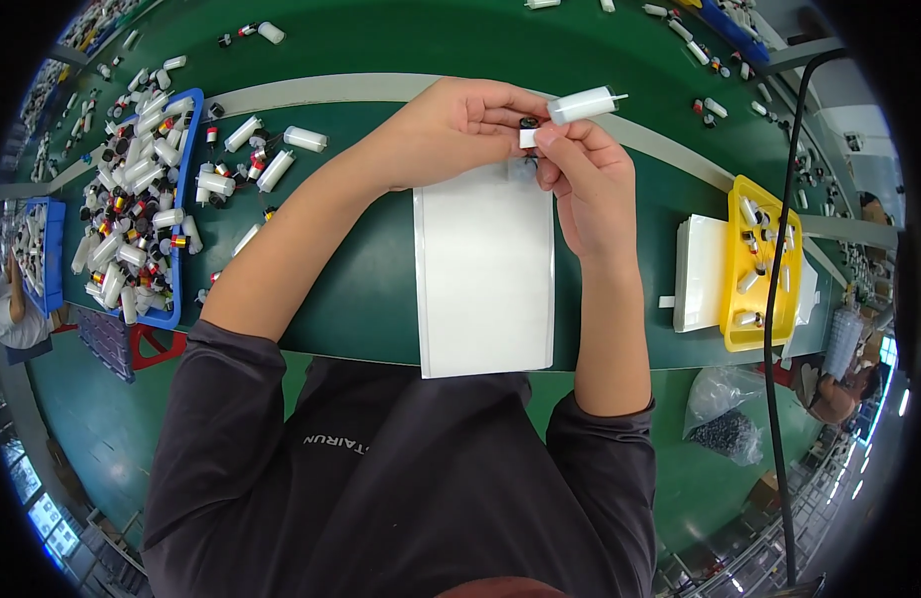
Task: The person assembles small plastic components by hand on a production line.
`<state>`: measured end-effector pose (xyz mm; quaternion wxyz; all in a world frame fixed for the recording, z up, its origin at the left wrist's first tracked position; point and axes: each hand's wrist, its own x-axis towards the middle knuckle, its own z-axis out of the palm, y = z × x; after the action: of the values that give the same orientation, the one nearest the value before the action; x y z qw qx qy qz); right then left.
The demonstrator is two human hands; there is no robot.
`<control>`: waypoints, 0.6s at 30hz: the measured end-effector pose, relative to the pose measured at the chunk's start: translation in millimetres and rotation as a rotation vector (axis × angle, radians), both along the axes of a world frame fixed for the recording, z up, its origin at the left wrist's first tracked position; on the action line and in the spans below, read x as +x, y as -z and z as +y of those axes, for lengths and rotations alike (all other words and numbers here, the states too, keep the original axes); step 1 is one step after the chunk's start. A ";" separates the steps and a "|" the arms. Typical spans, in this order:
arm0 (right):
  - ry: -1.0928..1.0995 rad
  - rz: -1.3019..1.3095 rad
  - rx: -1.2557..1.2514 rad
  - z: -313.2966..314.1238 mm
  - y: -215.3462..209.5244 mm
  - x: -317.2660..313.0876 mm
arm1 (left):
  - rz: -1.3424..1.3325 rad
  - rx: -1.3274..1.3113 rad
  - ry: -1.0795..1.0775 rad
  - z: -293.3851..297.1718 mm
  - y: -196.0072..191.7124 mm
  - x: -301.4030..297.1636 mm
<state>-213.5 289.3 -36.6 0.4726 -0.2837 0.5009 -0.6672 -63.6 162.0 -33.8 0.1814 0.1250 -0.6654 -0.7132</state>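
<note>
My left hand reaches in from the left above the bench, its fingers curled round a small black-capped piece. A small white square, perhaps a label, shows just under the black cap. My right hand meets it from the right, with thumb and fingertips pinched at the edge of this white square. A white cylindrical bottle with a thin tip lies tilted along the right fingers, close to the left fingertips. Which fingers bear its weight is hidden. Below both hands lies a long white sheet on the green bench.
At left a blue tray is heaped with white bottles and black, red and gold pieces; several loose bottles lie beside it. A yellow tray with a few bottles stands at right by stacked white sheets. A black cable hangs before it.
</note>
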 end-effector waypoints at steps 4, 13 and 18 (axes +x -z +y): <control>0.082 0.110 -0.012 0.0 -1.6 6.6 | 0.038 0.042 0.018 2.9 -5.4 3.3; 0.194 0.126 -0.080 -0.9 4.5 6.2 | -0.021 0.055 0.024 6.8 -4.9 2.9; -0.157 -0.496 -0.009 2.8 13.3 -8.7 | 0.129 0.136 0.095 11.8 0.5 3.5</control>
<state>-222.2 292.1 -50.0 0.6301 -0.1515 0.3429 -0.6800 -60.1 173.8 -34.3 0.1810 0.0590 -0.6076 -0.7711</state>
